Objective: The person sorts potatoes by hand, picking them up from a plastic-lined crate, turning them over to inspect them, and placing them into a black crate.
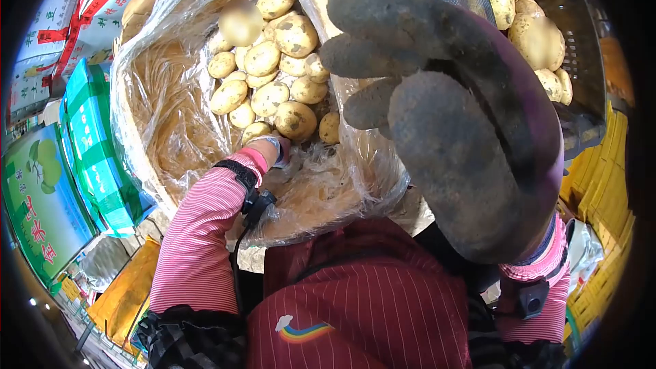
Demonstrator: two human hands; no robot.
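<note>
My right hand (471,130), in a dirt-darkened purple work glove, is raised very close to the camera. Its fingers point left and are spread apart, and no object shows in it. My left hand (281,150) reaches down into a box (328,213) lined with clear plastic film (171,106). It is beside the nearest potatoes (296,120), which lie in a loose pile in the far part of the box. Its fingers are mostly hidden by the wrist and sleeve, so any grip cannot be made out.
At the upper right, a dark crate (581,48) holds more potatoes (536,41). Yellow plastic crates (601,178) stand at the right. Printed cartons (102,0) are stacked upper left, with a green-and-blue package (99,150) and a green printed box (44,198) below.
</note>
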